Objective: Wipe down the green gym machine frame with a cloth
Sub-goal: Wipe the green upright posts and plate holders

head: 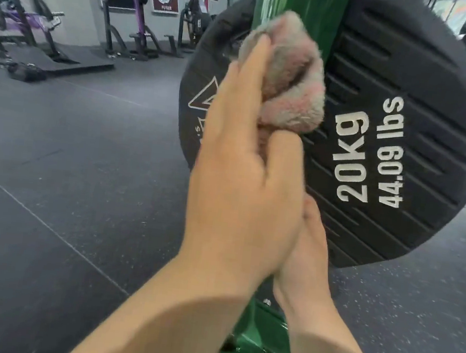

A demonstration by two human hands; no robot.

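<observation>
Left hand [236,159] grips a bunched pink-grey cloth [288,75], thumb curled under it and fingers laid up its side, pressing it against the green frame [303,14] upright. Biggest in view, a black weight plate [389,129] (marked 20kg, 44.09 lbs) hangs just beside that upright, partly behind the cloth. Lower down, the frame's green base shows between the forearms. Right hand [307,250] sits mostly hidden behind the left wrist; whether it grasps anything cannot be told. Purple machines [134,13] stand well apart across the dark floor [69,159].
</observation>
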